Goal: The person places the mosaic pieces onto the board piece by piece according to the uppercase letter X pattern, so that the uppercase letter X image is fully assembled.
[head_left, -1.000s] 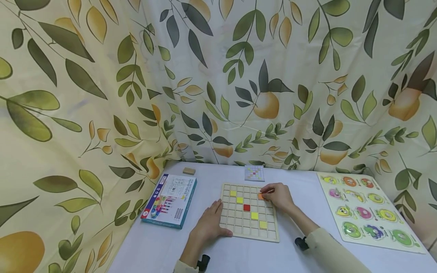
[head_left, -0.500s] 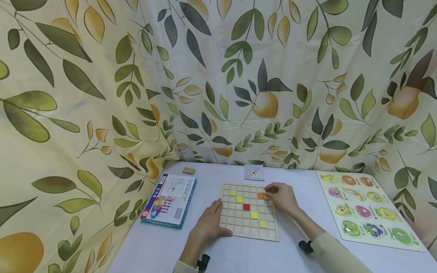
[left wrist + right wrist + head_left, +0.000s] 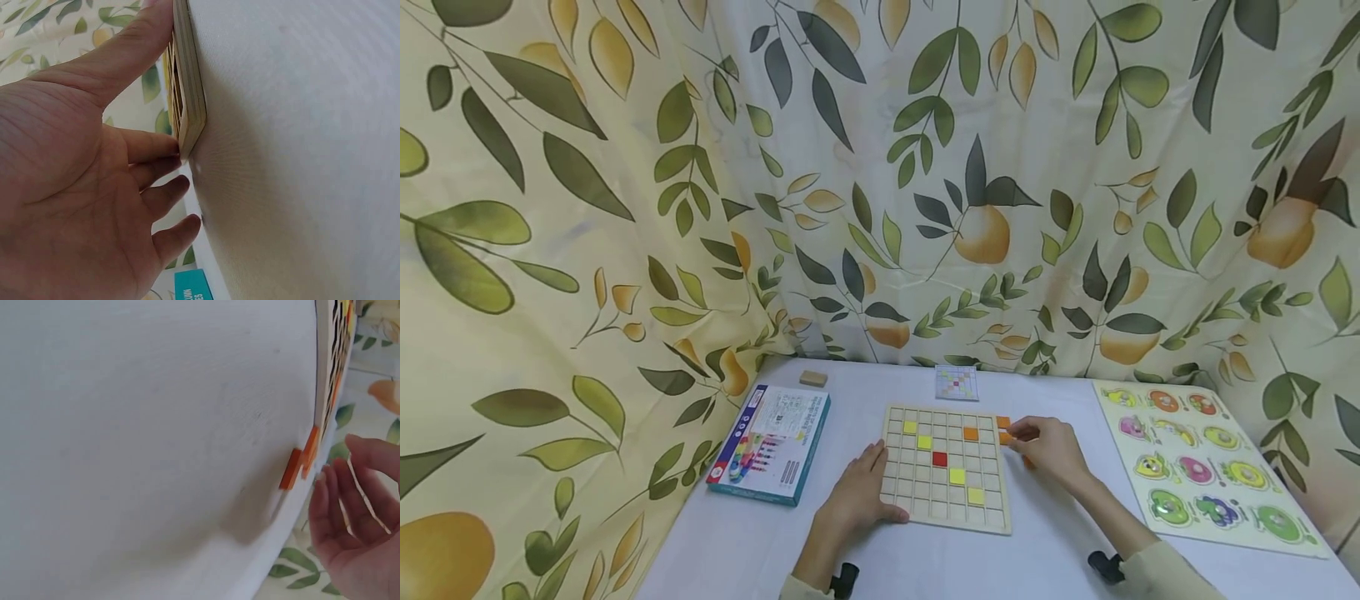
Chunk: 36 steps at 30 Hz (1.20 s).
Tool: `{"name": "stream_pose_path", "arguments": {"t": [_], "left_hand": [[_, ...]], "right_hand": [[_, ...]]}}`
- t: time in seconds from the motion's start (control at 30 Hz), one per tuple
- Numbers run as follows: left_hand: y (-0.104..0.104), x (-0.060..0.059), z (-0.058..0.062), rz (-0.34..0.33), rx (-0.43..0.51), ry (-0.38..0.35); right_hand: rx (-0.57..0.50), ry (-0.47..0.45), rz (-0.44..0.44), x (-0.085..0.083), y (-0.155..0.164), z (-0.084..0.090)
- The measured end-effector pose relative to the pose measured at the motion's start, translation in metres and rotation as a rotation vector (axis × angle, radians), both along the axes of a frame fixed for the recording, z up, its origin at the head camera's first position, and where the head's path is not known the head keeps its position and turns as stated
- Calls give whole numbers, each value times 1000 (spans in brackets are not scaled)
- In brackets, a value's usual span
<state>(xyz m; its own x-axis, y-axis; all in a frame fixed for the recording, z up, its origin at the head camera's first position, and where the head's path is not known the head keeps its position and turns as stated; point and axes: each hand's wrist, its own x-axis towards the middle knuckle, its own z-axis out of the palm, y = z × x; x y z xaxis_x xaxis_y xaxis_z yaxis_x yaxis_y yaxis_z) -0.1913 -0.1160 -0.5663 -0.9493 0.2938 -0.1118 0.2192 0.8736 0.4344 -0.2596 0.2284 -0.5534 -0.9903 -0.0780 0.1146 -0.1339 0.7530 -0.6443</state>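
A wooden grid board point(image 3: 921, 508) lies on the table with yellow tiles and a red tile point(image 3: 939, 459) along a diagonal. One orange tile point(image 3: 971, 434) sits in a square near its upper right. My left hand point(image 3: 855, 492) rests against the board's left side, fingers extended at the edge and thumb at the near corner. Beside the board's right edge are loose orange tiles point(image 3: 1003, 422), partly hidden by my right hand point(image 3: 1054, 450). In the right wrist view, the fingers hang loosely bent near these orange tiles point(image 3: 291, 469), with nothing between them and the thumb.
A small pattern card point(image 3: 957, 382) lies behind the board. To the left are a boxed set point(image 3: 771, 442) with a teal side and a small wooden block point(image 3: 814, 378). A fruit puzzle board point(image 3: 1210, 467) lies at the right. Patterned curtains point(image 3: 970, 292) enclose the table.
My right hand has let go of the orange tile in the board's upper right and moved right to the loose orange tiles beside the board. The left hand has stayed put.
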Motion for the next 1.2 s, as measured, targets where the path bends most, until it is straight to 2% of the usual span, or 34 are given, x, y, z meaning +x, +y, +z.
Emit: {"name": "stream_pose_path", "arguments": {"t": [0.23, 0.47, 0.8, 1.0, 1.2], "left_hand": [[0, -1, -3, -4, -2, -5], [0, 0, 0, -4, 19, -9], [0, 1, -4, 2, 15, -19], [1, 1, -3, 5, 26, -9], [1, 1, -2, 9, 23, -10]], "right_hand": [[50, -68, 34, 12, 16, -5], [74, -121, 42, 16, 21, -10], [68, -52, 16, 19, 26, -17], [59, -24, -16, 21, 26, -12], [-14, -25, -21, 21, 25, -8]]}}
